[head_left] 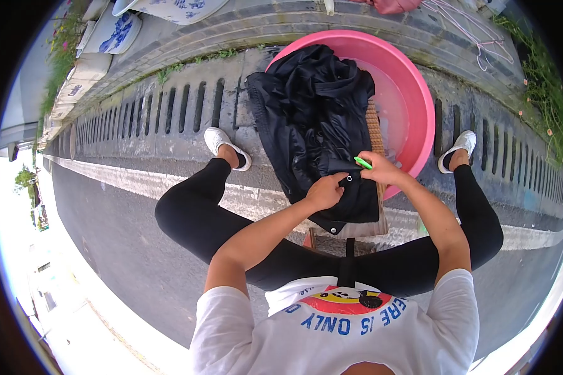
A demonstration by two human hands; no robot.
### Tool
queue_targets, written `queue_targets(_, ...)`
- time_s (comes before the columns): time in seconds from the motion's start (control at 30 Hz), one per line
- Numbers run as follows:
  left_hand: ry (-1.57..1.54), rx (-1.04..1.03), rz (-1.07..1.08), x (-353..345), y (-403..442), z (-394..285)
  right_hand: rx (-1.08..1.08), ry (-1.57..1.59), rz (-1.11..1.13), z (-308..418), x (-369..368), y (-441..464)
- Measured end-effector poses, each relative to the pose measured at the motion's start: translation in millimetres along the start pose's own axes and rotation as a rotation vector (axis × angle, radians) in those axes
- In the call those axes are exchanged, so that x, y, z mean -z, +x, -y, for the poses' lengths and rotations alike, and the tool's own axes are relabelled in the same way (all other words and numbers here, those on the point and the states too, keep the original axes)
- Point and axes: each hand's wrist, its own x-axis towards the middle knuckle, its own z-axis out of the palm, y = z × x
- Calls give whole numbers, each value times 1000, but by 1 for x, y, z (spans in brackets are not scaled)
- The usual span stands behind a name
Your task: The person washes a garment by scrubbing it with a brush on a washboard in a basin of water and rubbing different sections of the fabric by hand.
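Observation:
A wet black garment with metal snaps is spread over a wooden washboard, which leans in a pink basin. My left hand is closed on the garment's lower part, its fingers beside a shiny snap. Just to the right, my right hand grips a slim bright green tool above the cloth; its working end is hidden or too small to make out. Another snap shows at the garment's bottom edge, over the lower end of the board.
Whitish water lies in the basin. A slotted drain grate runs along the kerb on both sides. Blue-and-white pots stand at the upper left. Pinkish wire hangers lie at the upper right, near plants. My knees are spread around the board.

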Motion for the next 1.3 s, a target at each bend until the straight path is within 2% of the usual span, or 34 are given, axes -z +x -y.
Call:
queue_targets(0.07, -129, 109, 62, 3, 2, -5, -14, 0, 6, -1, 0, 0)
queue_targets(0.13, -128, 41, 19, -2, 4, 1, -5, -4, 4, 6, 1, -3)
queue_targets(0.23, -98, -8, -21, -4, 3, -1, -53, 164, -73, -2, 6, 1)
queue_targets(0.33, -172, 87, -26, -2, 1, -8, 143, -512, -319, 8, 6, -10)
queue_targets(0.43, -239, 121, -43, -4, 1, -7, 241, -1124, -211, 7, -4, -23)
queue_targets(0.57, -318, 144, -47, -3, 6, -5, 496, -1221, -149, -7, -30, -31)
queue_targets(0.77, -506, 268, -37, -7, 21, 5, 866, -1072, 102, 2, -35, -41)
queue_targets(0.97, -677, 262, -76, -6, 18, 8, 847, -1162, -29, -4, -31, -37)
queue_targets(1.07, -748, 299, -93, -2, 9, 6, 721, -1201, -202, -20, -13, -22)
queue_targets(1.17, -790, 343, -105, 2, 3, 4, 414, -1220, -386, -34, 6, -6)
queue_targets(1.27, -792, 376, -171, 8, -9, -3, 281, -1044, -495, -12, 10, 8)
queue_targets(1.3, -777, 389, -204, 10, -13, -4, 347, -1001, -521, -3, 4, 12)
